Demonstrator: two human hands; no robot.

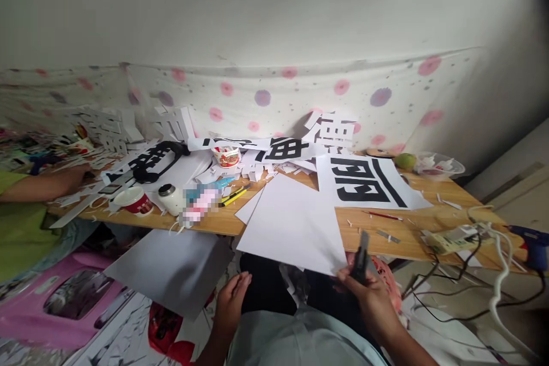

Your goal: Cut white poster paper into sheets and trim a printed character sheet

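My right hand (pixel 369 291) grips a black utility knife (pixel 361 257), its blade end pointing up and away from me. The thumb side of that hand is at the near right corner of a large white sheet (pixel 295 223); I cannot tell whether it pinches the sheet too. The sheet lies on the wooden table and juts over its front edge. My left hand (pixel 234 297) is raised above my lap, fingers loosely bent, with nothing visible in it. It is apart from the sheet. Beyond lies paper printed with bold black characters (pixel 364 183).
A yellow cutter (pixel 234 195), white bottle (pixel 170 199), red-and-white cup (pixel 134 201) and paper tub (pixel 226 156) stand or lie left. A red pencil (pixel 384 215), power strip (pixel 454 238) and glue gun (pixel 532 246) are right. Another person's arm (pixel 47 183) reaches in at left, near a pink stool (pixel 55 303).
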